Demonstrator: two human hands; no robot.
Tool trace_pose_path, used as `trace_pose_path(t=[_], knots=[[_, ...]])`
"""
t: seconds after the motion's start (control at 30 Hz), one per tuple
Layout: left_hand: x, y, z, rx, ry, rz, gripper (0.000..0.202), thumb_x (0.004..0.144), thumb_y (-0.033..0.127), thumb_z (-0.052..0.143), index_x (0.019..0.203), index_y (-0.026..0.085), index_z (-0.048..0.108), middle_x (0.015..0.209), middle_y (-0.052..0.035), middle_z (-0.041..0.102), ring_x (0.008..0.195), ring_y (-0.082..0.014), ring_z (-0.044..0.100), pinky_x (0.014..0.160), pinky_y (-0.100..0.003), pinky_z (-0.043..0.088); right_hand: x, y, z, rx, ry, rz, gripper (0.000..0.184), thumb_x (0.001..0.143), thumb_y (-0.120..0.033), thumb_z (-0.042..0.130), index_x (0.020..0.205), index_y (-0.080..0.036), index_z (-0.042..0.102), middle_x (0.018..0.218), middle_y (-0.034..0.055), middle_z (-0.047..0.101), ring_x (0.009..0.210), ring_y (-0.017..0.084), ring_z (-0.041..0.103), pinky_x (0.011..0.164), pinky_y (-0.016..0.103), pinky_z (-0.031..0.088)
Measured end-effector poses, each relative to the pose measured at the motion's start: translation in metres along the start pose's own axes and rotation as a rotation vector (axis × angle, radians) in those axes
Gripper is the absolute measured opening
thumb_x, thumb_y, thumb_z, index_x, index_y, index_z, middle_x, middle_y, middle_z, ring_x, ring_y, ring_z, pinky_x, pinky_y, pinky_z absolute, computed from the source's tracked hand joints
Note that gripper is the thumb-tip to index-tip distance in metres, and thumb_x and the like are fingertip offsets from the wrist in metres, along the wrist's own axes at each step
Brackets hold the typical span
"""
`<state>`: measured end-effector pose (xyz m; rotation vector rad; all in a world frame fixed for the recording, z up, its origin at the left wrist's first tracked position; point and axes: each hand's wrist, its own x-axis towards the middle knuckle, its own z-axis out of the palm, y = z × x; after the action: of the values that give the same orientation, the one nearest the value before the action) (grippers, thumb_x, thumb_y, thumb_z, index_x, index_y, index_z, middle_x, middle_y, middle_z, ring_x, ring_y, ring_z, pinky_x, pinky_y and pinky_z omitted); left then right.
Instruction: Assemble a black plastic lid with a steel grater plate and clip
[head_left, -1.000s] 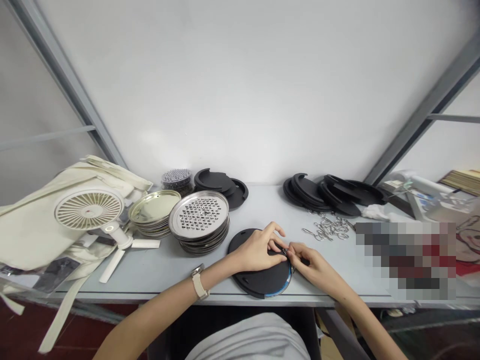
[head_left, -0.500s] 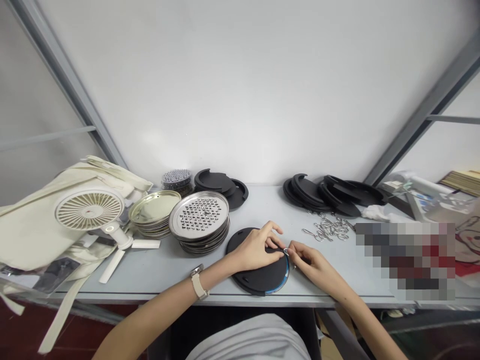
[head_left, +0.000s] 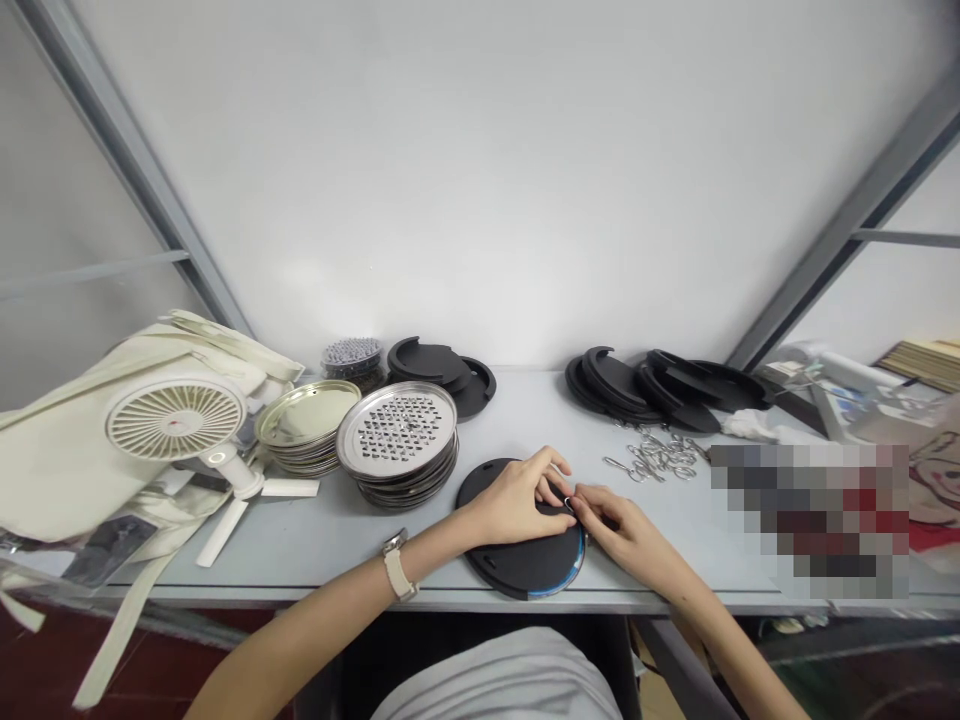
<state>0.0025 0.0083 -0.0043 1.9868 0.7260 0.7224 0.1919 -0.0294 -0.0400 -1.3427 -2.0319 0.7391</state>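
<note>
A black round disc (head_left: 517, 568) with a blue strip along its right edge lies near the table's front edge. My left hand (head_left: 517, 498) rests on top of it, thumb and curled fingers closed against the disc's right side. At that same edge, my right hand (head_left: 619, 522) pinches a small metal loop (head_left: 568, 503) between thumb and fingers. Both sets of fingertips nearly meet around the loop, so part of it is hidden. To the right lies a pile of similar metal loops (head_left: 664, 455).
Left of the disc stand stacks of metal grater discs (head_left: 397, 430) and gold-toned lids (head_left: 307, 415). A white fan (head_left: 176, 422) is beyond them. Black round parts (head_left: 431, 365) sit at the back, with more black rings (head_left: 615, 385) further right. A blurred patch covers the right side.
The disc has shifted slightly right and toward me. My right fingertips have moved in a little to the left, bringing the metal loop closer to my left fingers.
</note>
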Motion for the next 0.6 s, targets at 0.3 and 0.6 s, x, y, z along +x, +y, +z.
trace_pose_path(t=[0.3, 0.6], knots=[[-0.0011, 0.0019, -0.0004, 0.025, -0.005, -0.008, 0.041, 0.069, 0.019, 0.069, 0.104, 0.022, 0.049, 0.099, -0.0036, 0.07, 0.082, -0.0147, 0.066, 0.072, -0.024, 0.05, 0.0015, 0.0033, -0.002, 0.009, -0.015, 0.002, 0.04, 0.095, -0.045, 0.035, 0.064, -0.02, 0.039, 0.062, -0.0027, 0.04, 0.062, 0.015, 0.041, 0.062, 0.027, 0.036], [-0.0009, 0.001, -0.0006, 0.017, -0.007, -0.004, 0.041, 0.069, 0.019, 0.069, 0.104, 0.022, 0.048, 0.099, -0.0036, 0.07, 0.082, -0.0146, 0.066, 0.073, -0.024, 0.05, -0.0001, 0.0033, -0.0016, 0.055, -0.009, 0.004, 0.039, 0.095, -0.044, 0.038, 0.064, -0.02, 0.041, 0.063, -0.0031, 0.04, 0.063, 0.015, 0.041, 0.061, 0.027, 0.036]])
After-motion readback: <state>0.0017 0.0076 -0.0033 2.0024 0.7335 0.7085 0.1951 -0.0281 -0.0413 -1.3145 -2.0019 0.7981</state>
